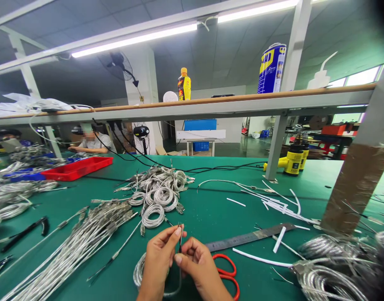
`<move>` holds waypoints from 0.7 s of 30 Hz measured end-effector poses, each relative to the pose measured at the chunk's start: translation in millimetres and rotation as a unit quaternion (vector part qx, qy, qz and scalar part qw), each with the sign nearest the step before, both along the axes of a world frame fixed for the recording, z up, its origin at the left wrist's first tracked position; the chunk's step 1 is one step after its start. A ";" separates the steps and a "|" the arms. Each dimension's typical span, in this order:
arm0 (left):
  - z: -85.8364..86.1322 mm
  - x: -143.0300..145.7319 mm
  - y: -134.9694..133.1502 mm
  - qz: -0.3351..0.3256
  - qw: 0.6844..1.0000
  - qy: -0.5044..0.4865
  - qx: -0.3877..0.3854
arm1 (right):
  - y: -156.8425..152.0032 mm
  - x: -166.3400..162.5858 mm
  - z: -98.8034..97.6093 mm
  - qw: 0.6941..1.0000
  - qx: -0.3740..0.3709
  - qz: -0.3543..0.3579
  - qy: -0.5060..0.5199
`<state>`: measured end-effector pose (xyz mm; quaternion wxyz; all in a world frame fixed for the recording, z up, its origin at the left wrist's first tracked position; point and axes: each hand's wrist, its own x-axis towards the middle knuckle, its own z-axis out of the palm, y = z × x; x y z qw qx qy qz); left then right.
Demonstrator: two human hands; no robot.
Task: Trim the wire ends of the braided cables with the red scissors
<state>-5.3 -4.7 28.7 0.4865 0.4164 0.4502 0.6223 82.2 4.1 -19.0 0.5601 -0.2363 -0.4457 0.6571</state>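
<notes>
Near the front of the green table, both my hands hold the stripped end of a silvery cable [180,281]. My left hand [160,257] pinches its thin wires between thumb and forefinger. Just below that, my right hand [198,261] has its fingertips closed on the dark part where the wires leave the jacket. A coil of clear-jacketed cable [138,271] lies partly hidden behind my left hand. Beside my right hand are red-handled scissors [227,267], their blades hidden, and a steel ruler [242,238].
Coiled cables [162,196] are heaped mid-table, with a bundle of straight cables [94,234] to the left. White tubing pieces [273,202] and more coils [326,267] lie right. A red tray [77,169] stands back left. A shelf [132,112] spans above; a person [96,140] sits beyond.
</notes>
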 end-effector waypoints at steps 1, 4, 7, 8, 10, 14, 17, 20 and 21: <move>-0.1 0.2 1.0 -0.006 1.000 0.013 -0.008 | 1.3 1.8 0.1 1.000 -0.005 -0.009 -0.006; -4.6 0.3 5.3 -0.047 0.997 0.059 -0.023 | 5.6 8.1 -0.7 0.999 -0.012 -0.030 -0.020; -13.0 -1.5 10.3 -0.093 0.991 0.089 -0.022 | 7.9 12.7 -1.5 0.998 -0.005 -0.040 -0.038; -15.6 -2.3 11.7 -0.105 0.990 0.089 -0.024 | 8.0 13.7 -1.1 0.998 -0.002 -0.045 -0.045; -19.4 -3.9 13.7 -0.123 0.989 0.077 -0.034 | 7.0 15.5 1.4 0.996 0.009 -0.063 -0.065; -22.0 -3.9 12.7 -0.111 0.992 0.046 -0.040 | 2.8 19.1 10.2 0.985 0.040 -0.126 -0.114; -23.0 -0.1 9.6 -0.098 0.994 0.044 -0.026 | 0.0 20.8 15.4 0.972 0.059 -0.181 -0.135; -25.4 5.1 7.9 -0.103 0.993 0.049 -0.027 | -1.6 20.9 16.6 0.955 0.077 -0.216 -0.190; -26.2 6.6 7.9 -0.103 0.993 0.047 -0.029 | -1.8 20.7 16.3 0.949 0.078 -0.224 -0.207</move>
